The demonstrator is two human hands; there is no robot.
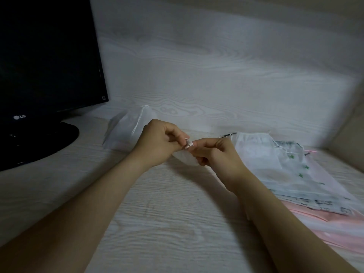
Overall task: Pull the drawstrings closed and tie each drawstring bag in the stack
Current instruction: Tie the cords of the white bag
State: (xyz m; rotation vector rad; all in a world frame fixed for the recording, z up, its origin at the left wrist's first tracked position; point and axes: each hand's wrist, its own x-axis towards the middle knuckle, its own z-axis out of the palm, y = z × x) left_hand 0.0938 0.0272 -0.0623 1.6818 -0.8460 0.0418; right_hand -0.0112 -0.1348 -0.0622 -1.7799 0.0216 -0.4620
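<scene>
A pale wooden desk [157, 213] sits by a pale wall. A black monitor [45, 66] stands at 10 o'clock. In the middle, the left hand [157, 142] and the right hand [218, 154] hold a small white bag [186, 159]. Both hands curl their fingers and pinch its string [188, 144] at the top. I cannot tell what is inside the bag. A stack of flat bags [275, 170] lies at 4 o'clock. A far bag [126, 127] lies at 11 o'clock from the hands.
</scene>
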